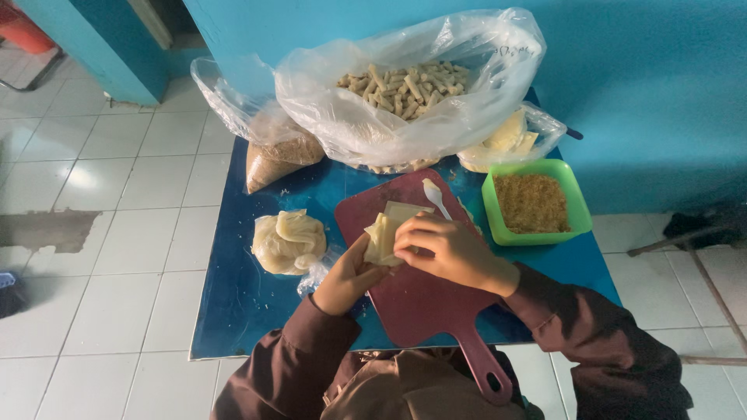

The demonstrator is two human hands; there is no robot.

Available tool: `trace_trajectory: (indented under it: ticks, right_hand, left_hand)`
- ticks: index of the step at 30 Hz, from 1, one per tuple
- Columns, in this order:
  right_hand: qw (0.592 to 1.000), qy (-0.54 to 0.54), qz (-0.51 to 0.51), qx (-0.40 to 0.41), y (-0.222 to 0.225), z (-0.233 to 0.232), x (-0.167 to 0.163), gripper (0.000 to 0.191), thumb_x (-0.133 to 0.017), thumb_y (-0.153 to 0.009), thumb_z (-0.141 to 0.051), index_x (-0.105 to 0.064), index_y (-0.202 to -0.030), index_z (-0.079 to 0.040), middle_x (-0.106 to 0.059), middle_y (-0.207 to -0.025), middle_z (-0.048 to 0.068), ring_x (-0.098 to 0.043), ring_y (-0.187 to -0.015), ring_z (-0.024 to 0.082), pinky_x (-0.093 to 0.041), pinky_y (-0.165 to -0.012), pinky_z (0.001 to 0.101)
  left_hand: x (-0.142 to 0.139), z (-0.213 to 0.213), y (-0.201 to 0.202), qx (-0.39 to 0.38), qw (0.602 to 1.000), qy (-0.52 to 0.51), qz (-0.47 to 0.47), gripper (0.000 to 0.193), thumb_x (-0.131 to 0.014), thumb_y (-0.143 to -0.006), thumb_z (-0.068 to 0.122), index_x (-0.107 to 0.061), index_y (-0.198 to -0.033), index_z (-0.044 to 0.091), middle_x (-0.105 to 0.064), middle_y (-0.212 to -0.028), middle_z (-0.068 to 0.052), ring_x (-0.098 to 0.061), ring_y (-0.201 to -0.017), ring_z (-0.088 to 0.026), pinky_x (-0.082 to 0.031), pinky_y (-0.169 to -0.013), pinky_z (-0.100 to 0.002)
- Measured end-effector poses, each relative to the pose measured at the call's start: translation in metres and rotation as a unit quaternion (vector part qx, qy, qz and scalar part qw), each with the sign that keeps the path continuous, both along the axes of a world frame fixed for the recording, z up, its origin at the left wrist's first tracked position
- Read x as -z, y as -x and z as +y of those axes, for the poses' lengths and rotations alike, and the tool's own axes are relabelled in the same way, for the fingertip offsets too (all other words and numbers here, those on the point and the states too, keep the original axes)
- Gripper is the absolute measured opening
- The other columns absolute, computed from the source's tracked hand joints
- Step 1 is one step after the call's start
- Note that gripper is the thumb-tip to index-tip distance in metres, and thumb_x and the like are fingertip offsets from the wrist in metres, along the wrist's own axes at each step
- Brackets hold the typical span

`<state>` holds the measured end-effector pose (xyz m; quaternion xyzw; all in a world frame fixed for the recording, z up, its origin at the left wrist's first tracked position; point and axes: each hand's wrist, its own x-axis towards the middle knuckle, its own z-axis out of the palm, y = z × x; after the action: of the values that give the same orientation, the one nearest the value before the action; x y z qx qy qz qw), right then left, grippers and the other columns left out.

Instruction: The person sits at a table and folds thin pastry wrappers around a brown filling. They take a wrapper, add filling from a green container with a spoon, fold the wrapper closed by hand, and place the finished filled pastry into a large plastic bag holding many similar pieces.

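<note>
On the dark red plastic cutting board (424, 299), laid on the blue bench (233, 311), a small stack of pale square pastry sheets (387, 229) is pinched between the left hand (346, 276) and right hand (451, 249), with the green tub of brown crumbs (534, 204) kept near for reach.

Glossy blue tabletop (249, 311), matt maroon plastic cutting board (424, 299), thin crinkled clear plastic bag (405, 132).
</note>
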<state>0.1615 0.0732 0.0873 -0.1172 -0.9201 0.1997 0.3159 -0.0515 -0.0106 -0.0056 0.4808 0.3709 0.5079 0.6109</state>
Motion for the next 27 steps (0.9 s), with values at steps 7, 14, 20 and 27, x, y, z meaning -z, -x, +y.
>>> trace_trajectory:
  ticks: [7, 14, 20, 27]
  right_hand:
    - [0.996, 0.083, -0.004, 0.041, -0.002, 0.005, 0.019, 0.009, -0.072, -0.093, -0.013, -0.068, -0.098, -0.006, -0.073, -0.097, 0.003, -0.073, -0.087, 0.017, -0.058, -0.072, 0.0316]
    - [0.811, 0.567, 0.138, 0.041, -0.025, 0.054, 0.035, 0.021, -0.058, -0.107, -0.024, -0.062, -0.115, -0.005, -0.068, -0.103, 0.006, -0.067, -0.085, 0.015, -0.057, -0.063, 0.0319]
    - [0.758, 0.606, 0.239, 0.021, -0.038, 0.071, 0.023, 0.018, -0.054, -0.106, -0.022, -0.058, -0.113, -0.006, -0.07, -0.11, 0.011, -0.074, -0.098, 0.023, -0.065, -0.077, 0.0391]
    - [0.942, 0.12, 0.013, 0.312, -0.022, 0.042, 0.029, 0.016, -0.056, -0.107, -0.018, -0.059, -0.113, -0.004, -0.074, -0.097, 0.015, -0.078, -0.087, 0.026, -0.057, -0.069, 0.0384]
  left_hand:
    - [0.008, 0.008, -0.007, -0.02, 1.0, 0.015, -0.004, 0.043, -0.065, -0.099, 0.009, -0.046, -0.135, -0.004, -0.069, -0.12, -0.011, -0.072, -0.105, -0.016, -0.061, -0.087, -0.028]
    - [0.012, 0.01, -0.001, -0.024, 0.998, 0.059, -0.025, 0.05, -0.06, -0.096, 0.001, -0.046, -0.144, -0.001, -0.068, -0.12, -0.012, -0.071, -0.102, -0.018, -0.06, -0.087, -0.029]
    - [0.013, 0.013, 0.0, -0.085, 0.993, 0.072, -0.024, 0.05, -0.053, -0.095, 0.0, -0.046, -0.144, -0.002, -0.069, -0.115, -0.014, -0.072, -0.092, -0.02, -0.061, -0.081, -0.033]
    - [0.0, 0.011, 0.004, -0.228, 0.96, 0.047, -0.157, 0.056, -0.046, -0.094, 0.003, -0.044, -0.15, 0.004, -0.066, -0.124, -0.012, -0.068, -0.094, -0.02, -0.059, -0.082, -0.033]
